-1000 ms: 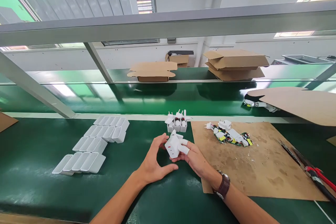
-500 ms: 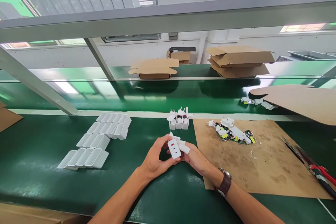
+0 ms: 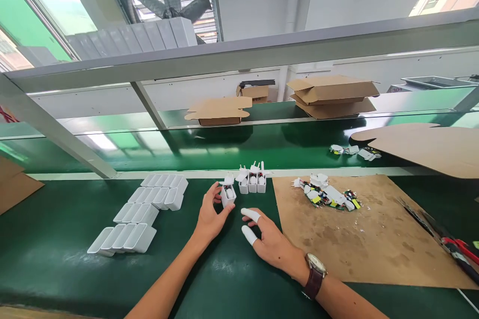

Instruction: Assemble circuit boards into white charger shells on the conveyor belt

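Observation:
My left hand (image 3: 210, 212) grips a white plug charger (image 3: 228, 196) between thumb and fingers; its top is uncovered and inner parts show. Just right of it, several similar white chargers (image 3: 253, 182) stand in a row with their plug pieces on top. My right hand (image 3: 270, 240) is apart from the charger, low over the green table, its fingers spread and holding nothing. White finger covers sit on its thumb and a finger. On the left, rows of empty white housings (image 3: 138, 213) lie with their openings up.
A brown cardboard sheet (image 3: 377, 244) on the right bears a heap of circuit boards and white parts (image 3: 329, 194). Red-handled pliers (image 3: 458, 249) and tweezers (image 3: 415, 214) lie at its right edge. Behind are flattened cardboard (image 3: 422, 147) and a metal frame bar (image 3: 239, 55).
Both hands held the charger with its port face showing. Now the left hand has carried it forward and left, beside the row, with its open top showing. The right hand has let go.

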The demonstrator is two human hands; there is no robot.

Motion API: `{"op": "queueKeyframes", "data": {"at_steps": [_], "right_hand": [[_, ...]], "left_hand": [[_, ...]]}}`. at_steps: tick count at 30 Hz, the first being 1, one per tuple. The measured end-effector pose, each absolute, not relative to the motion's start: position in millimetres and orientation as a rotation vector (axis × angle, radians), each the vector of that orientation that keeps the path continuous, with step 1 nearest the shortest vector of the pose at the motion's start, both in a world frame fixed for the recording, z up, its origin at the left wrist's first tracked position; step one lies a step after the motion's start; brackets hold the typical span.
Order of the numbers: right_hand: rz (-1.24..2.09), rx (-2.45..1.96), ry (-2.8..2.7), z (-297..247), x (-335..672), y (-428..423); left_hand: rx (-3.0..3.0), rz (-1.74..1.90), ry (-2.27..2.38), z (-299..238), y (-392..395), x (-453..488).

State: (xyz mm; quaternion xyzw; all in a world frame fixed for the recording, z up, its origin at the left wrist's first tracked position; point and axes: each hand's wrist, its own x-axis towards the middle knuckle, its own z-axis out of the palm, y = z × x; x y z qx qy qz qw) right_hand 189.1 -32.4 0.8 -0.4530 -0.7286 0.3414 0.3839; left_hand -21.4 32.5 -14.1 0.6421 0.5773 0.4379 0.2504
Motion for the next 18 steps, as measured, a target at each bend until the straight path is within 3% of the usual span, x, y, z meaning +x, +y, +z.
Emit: {"op": "queueKeyframes", "data": {"at_steps": [6, 14, 18], "right_hand": [[0.456, -0.982, -2.122, -5.2, 190.5, -36.3], [0.328, -0.922, -2.156, -4.9, 190.5, -35.2], [0.311, -0.884, -2.164, -6.3, 190.3, -35.3]], "left_hand": [[1.617, 1.156, 1.461, -18.5, 75.2, -22.2], [1.686, 1.173, 1.345, -20.9, 70.5, 1.1], [2.034, 1.123, 1.497, -2.1, 49.4, -27.7]]}}
